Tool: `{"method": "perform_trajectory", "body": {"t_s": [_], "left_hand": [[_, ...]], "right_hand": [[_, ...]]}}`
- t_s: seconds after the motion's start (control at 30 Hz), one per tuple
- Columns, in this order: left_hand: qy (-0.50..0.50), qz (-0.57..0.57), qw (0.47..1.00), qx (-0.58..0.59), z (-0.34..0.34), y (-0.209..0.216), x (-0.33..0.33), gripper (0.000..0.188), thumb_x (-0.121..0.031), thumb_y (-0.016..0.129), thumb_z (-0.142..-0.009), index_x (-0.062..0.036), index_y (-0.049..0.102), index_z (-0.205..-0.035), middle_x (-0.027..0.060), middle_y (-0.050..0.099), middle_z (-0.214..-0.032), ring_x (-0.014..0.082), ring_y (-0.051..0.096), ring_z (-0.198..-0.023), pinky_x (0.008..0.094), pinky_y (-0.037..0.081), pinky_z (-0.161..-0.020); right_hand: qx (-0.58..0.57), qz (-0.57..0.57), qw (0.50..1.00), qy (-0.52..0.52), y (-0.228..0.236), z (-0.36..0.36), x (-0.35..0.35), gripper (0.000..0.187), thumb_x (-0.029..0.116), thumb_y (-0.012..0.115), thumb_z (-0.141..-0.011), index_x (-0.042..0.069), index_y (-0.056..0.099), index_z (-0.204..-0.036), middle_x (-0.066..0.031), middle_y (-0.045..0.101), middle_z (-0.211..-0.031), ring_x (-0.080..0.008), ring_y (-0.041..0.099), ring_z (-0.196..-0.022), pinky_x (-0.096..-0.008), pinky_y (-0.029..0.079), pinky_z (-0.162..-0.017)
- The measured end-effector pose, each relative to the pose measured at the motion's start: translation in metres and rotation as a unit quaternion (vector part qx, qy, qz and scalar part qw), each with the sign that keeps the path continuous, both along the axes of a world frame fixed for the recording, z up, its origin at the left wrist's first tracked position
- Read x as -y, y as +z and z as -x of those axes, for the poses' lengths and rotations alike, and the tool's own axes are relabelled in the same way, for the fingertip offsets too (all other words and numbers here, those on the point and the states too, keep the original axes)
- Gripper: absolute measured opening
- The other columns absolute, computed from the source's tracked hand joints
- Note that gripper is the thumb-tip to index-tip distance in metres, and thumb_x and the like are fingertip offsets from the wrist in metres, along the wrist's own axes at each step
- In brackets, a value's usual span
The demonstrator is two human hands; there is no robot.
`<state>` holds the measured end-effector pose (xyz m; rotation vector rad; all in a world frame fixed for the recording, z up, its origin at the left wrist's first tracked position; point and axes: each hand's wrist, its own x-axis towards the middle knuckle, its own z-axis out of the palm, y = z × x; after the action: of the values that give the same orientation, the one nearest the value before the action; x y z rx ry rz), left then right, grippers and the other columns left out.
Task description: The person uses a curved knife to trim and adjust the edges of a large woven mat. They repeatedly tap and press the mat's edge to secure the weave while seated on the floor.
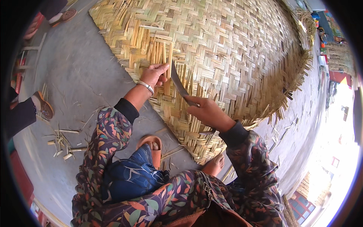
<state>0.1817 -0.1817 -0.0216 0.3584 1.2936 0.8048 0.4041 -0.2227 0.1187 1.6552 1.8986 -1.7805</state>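
Note:
A large mat woven from flat straw-coloured strips (227,49) lies in front of me, with raw strip ends along its near left edge. My left hand (154,74) is closed, pinching a pale upright strip (170,56) between thumb and fingers above the mat. My right hand (208,112) is wrapped round the handle of a knife, its fist hiding most of that handle. The long, slightly curved dark blade (177,81) points up and left, its upper end right beside the strip in my left hand. Several loose strip ends (160,51) stick up around them.
Cut strip scraps (66,145) lie on the grey concrete floor (87,64) at the left. Another person's shoe (44,104) is at the far left, and a second shoe (67,16) at the upper left. My sandalled foot (153,147) stands by the mat's near edge.

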Motion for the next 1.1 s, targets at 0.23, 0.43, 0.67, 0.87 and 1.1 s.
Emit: {"method": "perform_trajectory", "body": {"t_s": [0.23,0.43,0.67,0.87,1.1], "left_hand": [[-0.032,-0.005,0.998,-0.051,-0.007,-0.003,-0.018,0.049,-0.041,0.075,-0.082,-0.0013,0.062,-0.107,0.0009,0.063,-0.081,0.0067,0.056,-0.05,0.0199,0.039,-0.038],[-0.021,-0.018,0.996,-0.088,-0.007,0.0,-0.013,0.048,-0.042,0.075,-0.082,-0.0005,0.063,-0.103,0.0012,0.062,-0.073,0.0069,0.056,-0.048,0.0202,0.039,-0.037],[-0.008,-0.015,0.997,-0.075,-0.012,0.009,-0.015,0.046,-0.041,0.075,-0.083,-0.0007,0.063,-0.102,0.001,0.061,-0.07,0.0074,0.056,-0.048,0.0211,0.04,-0.037],[-0.017,-0.008,0.995,-0.096,-0.008,0.004,-0.015,0.041,-0.038,0.074,-0.084,-0.0012,0.065,-0.099,-0.0001,0.056,-0.065,0.0084,0.051,-0.044,0.0222,0.036,-0.035],[-0.025,0.038,0.998,-0.042,-0.008,0.016,-0.01,0.024,-0.026,0.073,-0.083,-0.005,0.064,-0.091,-0.0014,0.05,-0.061,0.0083,0.042,-0.04,0.0247,0.03,-0.034]], "right_hand": [[0.112,-0.109,0.988,0.017,-0.036,0.014,0.03,0.053,0.029,0.061,-0.082,0.004,0.056,-0.129,-0.0262,0.066,-0.088,-0.0393,0.065,-0.082,-0.0419,0.051,-0.076],[-0.015,-0.065,0.998,-0.005,-0.022,-0.005,0.012,0.05,0.029,0.061,-0.082,0.004,0.059,-0.125,-0.0247,0.066,-0.086,-0.0359,0.067,-0.082,-0.0409,0.051,-0.076],[0.097,-0.126,0.987,0.017,-0.044,0.018,0.011,0.054,0.033,0.06,-0.08,0.013,0.056,-0.13,-0.0241,0.067,-0.092,-0.0403,0.065,-0.089,-0.0471,0.051,-0.08],[0.165,-0.144,0.976,-0.001,-0.063,0.042,0.03,0.061,0.035,0.06,-0.08,0.017,0.048,-0.138,-0.0211,0.069,-0.091,-0.0386,0.066,-0.087,-0.049,0.052,-0.078],[0.162,-0.189,0.968,-0.029,-0.074,0.042,0.036,0.059,0.034,0.06,-0.08,0.015,0.051,-0.135,-0.0201,0.069,-0.084,-0.0383,0.067,-0.081,-0.0488,0.052,-0.074]]}}
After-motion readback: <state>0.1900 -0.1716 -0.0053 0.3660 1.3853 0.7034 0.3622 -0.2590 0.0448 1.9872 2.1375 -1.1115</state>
